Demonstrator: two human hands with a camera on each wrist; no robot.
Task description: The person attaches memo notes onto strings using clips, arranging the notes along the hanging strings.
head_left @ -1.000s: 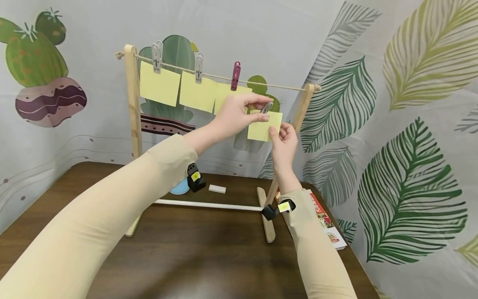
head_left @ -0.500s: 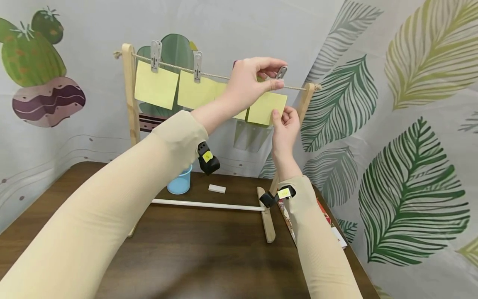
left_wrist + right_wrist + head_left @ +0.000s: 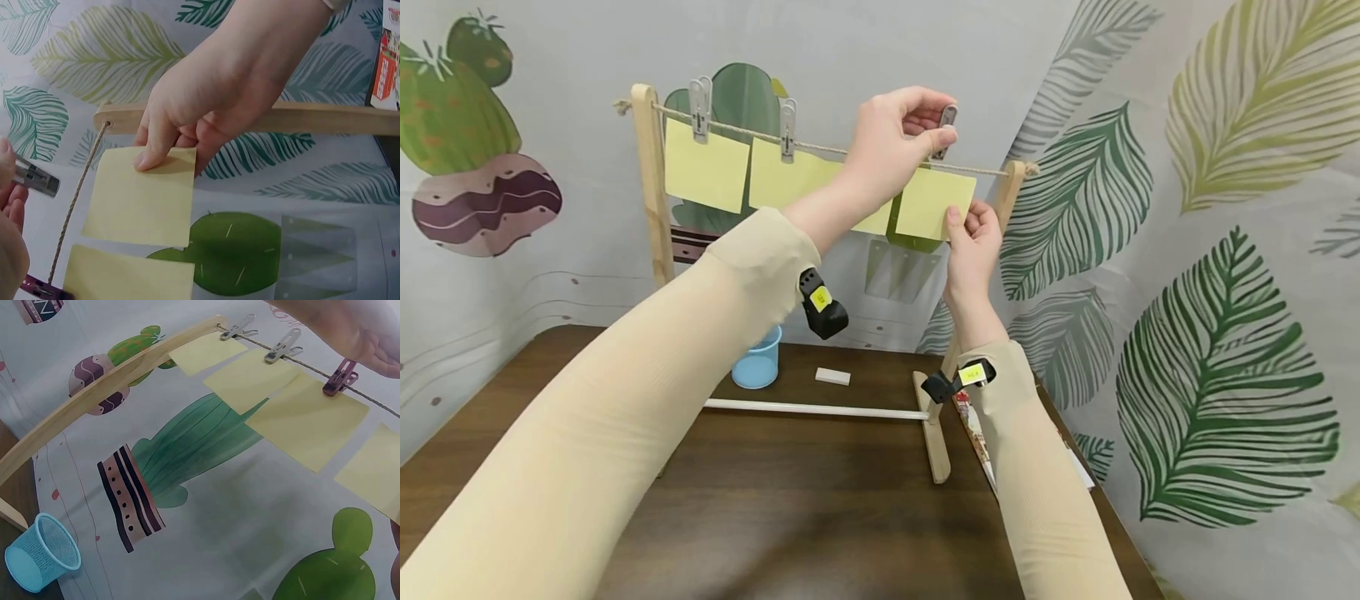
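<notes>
My left hand (image 3: 887,150) pinches a grey clothespin (image 3: 946,129) just above the rope (image 3: 78,194); in the left wrist view the clothespin (image 3: 37,178) is apart from both rope and paper. Between thumb and fingers, my right hand (image 3: 973,258) holds a square yellow paper note (image 3: 932,204) by its lower right edge, its top edge near the rope. Leftward along the rope hang a note (image 3: 706,167) under a grey clothespin (image 3: 700,108), a second note (image 3: 790,179) under another grey one, and a third note (image 3: 309,419) under a maroon clothespin (image 3: 340,378).
Wooden posts (image 3: 651,183) hold the rope at each end, joined low down by a white rod (image 3: 812,409). Behind the rod stand a blue mesh cup (image 3: 756,364) and a small white block (image 3: 832,377). Printed books or packets (image 3: 387,69) lie by the right post.
Both hands have risen, carrying the clothespin and the held note up to the rope. Over the last half second the left hand has shifted slightly left and the clothespin has turned more upright.
</notes>
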